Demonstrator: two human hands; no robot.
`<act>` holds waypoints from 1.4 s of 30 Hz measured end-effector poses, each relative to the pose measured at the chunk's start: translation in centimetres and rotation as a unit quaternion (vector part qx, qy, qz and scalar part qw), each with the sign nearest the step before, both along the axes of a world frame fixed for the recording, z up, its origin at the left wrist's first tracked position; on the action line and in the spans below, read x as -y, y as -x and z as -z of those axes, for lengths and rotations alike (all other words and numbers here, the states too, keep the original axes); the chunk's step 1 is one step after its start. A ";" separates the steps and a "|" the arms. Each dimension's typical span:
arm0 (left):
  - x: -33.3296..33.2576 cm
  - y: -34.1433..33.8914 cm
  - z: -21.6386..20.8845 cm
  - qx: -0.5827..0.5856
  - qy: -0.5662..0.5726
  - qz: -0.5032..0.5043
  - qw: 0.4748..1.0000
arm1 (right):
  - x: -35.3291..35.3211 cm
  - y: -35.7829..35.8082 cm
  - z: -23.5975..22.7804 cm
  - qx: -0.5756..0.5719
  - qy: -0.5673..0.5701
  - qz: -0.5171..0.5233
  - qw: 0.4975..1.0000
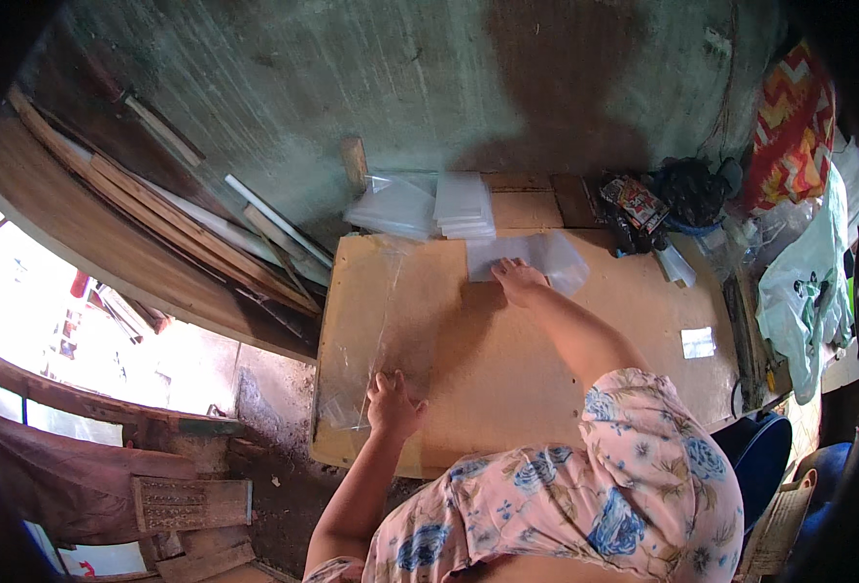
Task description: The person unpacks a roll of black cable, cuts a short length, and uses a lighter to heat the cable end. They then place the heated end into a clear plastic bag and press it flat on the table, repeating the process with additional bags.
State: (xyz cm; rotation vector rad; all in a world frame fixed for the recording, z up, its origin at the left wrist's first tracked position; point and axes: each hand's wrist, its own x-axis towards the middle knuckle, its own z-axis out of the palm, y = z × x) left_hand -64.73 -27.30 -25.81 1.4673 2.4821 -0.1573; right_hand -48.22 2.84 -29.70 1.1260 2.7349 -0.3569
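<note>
My right hand (519,280) reaches to the far middle of the wooden table (507,389). Its fingers lie on some translucent plastic sheets (558,260), whose right end curls up. Nearer to me, at the table's left side, my left hand (395,408) rests with its thumb apart from its bent fingers. Beside and under it spreads a thin clear plastic film (352,364), hard to make out against the wood. Two piles of plastic sheets or bags, a left pile (394,206) and a right pile (463,204), stand at the table's far edge.
Dark plastic bags (692,192) and a printed packet (634,201) sit at the back right. A small clear piece (699,342) lies on the table's right side. Wooden planks (177,209) lean at the left. A pale green bag (804,291) hangs at the right, above a blue container (755,452).
</note>
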 end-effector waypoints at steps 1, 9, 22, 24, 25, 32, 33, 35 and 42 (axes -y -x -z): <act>-0.2 -0.2 -0.4 -0.005 0.017 -0.002 1.000 | -0.7 -0.3 1.1 -0.010 0.006 -0.014 1.000; -2.6 -2.6 -4.1 0.059 0.027 -0.011 0.998 | -1.1 -0.6 0.6 0.020 -0.095 -0.047 0.994; -12.1 -15.6 -2.6 0.800 -0.286 -0.138 0.509 | 13.9 -9.1 -8.6 -0.410 0.051 0.072 0.908; -12.4 -16.7 -1.6 0.810 -0.262 -0.119 0.511 | 13.5 -11.1 -9.2 -0.399 0.055 0.083 0.911; -12.4 -17.3 -1.3 0.815 -0.250 -0.109 0.511 | 13.4 -12.1 -9.6 -0.394 0.057 0.087 0.913; -12.8 -21.9 -4.6 0.808 -0.183 -0.036 0.559 | 12.2 -18.0 -11.4 -0.500 0.280 0.206 0.793; -13.0 -21.9 -4.1 0.811 -0.170 -0.025 0.559 | 11.8 -18.8 -11.2 -0.500 0.301 0.204 0.786; -13.4 -22.2 -4.1 0.774 -0.203 -0.031 0.599 | 11.0 -20.5 -10.8 -0.546 0.342 0.230 0.730; -19.6 -16.2 -0.5 0.649 -0.340 -0.321 0.600 | 5.8 -33.0 -8.1 -0.708 0.196 0.444 0.513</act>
